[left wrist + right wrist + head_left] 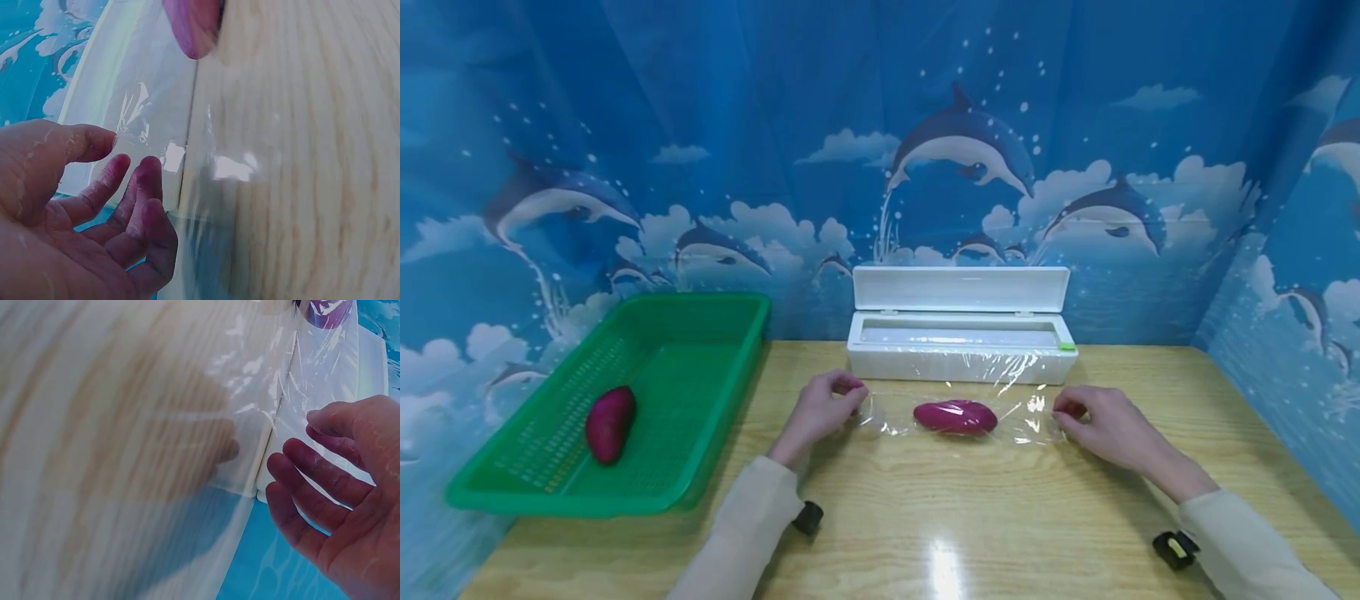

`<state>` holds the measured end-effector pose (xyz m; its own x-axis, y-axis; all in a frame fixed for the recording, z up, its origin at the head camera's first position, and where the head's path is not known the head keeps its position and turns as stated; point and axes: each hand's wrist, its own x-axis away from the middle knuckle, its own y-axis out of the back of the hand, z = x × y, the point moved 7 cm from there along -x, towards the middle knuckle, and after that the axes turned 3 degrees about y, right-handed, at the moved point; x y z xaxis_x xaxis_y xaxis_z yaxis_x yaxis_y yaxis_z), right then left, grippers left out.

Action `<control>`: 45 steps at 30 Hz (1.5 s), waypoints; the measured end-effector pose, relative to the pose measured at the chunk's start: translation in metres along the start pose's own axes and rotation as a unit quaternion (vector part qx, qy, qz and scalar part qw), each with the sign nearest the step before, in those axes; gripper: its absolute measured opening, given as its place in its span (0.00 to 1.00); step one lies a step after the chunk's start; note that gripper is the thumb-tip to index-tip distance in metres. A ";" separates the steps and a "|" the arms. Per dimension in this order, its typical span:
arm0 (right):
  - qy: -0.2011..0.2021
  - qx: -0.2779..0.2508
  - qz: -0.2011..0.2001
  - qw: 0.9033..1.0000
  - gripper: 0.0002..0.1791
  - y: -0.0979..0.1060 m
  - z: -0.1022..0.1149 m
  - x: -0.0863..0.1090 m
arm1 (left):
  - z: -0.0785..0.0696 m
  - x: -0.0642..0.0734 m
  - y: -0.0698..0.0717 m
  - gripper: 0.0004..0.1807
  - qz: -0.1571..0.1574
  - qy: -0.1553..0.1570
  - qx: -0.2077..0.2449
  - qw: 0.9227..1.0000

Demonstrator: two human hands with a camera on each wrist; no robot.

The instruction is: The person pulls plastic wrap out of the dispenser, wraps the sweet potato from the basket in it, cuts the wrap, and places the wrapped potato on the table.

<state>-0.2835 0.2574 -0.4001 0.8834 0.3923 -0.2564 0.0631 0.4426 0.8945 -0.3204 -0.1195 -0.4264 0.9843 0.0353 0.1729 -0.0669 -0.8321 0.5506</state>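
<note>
A purple sweet potato lies in front of the white box, with clear plastic wrap stretched over or around it; which of the two I cannot tell. At the wrap's left end, my left hand pinches the film between thumb and forefinger. My right hand pinches the opposite end in the same way. Both wrist views show the other fingers loosely bent, as on the left hand and the right hand. Glare hides the film's exact edges.
Behind the hands stands a white wrap box, lid raised, a roll inside and a green tab at its right. A green basket on the left holds another sweet potato. A dolphin-print curtain backs the wooden table.
</note>
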 end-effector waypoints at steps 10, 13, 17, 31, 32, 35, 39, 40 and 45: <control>0.009 0.029 -0.038 0.999 0.04 0.011 0.006 0.006 | 0.004 0.000 -0.003 0.14 0.020 0.040 0.038 0.998; 0.088 0.044 -0.100 0.990 0.07 0.017 0.030 0.008 | 0.003 0.001 -0.004 0.15 0.022 0.040 0.040 0.998; 0.227 0.066 -0.140 0.961 0.14 0.009 0.073 0.009 | 0.002 0.001 -0.003 0.15 0.018 0.044 0.042 0.998; 0.165 0.165 0.010 0.972 0.30 -0.037 0.102 -0.011 | -0.004 0.005 0.008 0.13 -0.031 0.003 0.051 0.998; 0.159 0.166 0.010 0.973 0.30 -0.037 0.101 -0.012 | -0.009 0.007 0.010 0.13 -0.045 -0.022 0.051 0.997; 0.152 0.164 0.004 0.975 0.31 -0.037 0.099 -0.014 | -0.028 0.017 0.009 0.10 -0.061 -0.115 0.024 0.991; 0.154 0.157 -0.002 0.975 0.32 -0.037 0.097 -0.018 | -0.061 0.036 -0.011 0.09 -0.019 -0.241 -0.065 0.968; 0.154 0.156 -0.002 0.976 0.33 -0.037 0.096 -0.019 | -0.068 0.041 -0.018 0.09 -0.004 -0.258 -0.091 0.962; 0.144 0.148 0.007 0.978 0.33 -0.039 0.092 -0.024 | -0.086 0.050 -0.051 0.16 0.050 -0.315 -0.208 0.925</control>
<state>-0.2647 0.1570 -0.3952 0.7198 0.6271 -0.2978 0.2214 0.1991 0.9546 -0.2820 -0.0273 -0.3754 0.8607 -0.4687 -0.1986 -0.0897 -0.5237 0.8472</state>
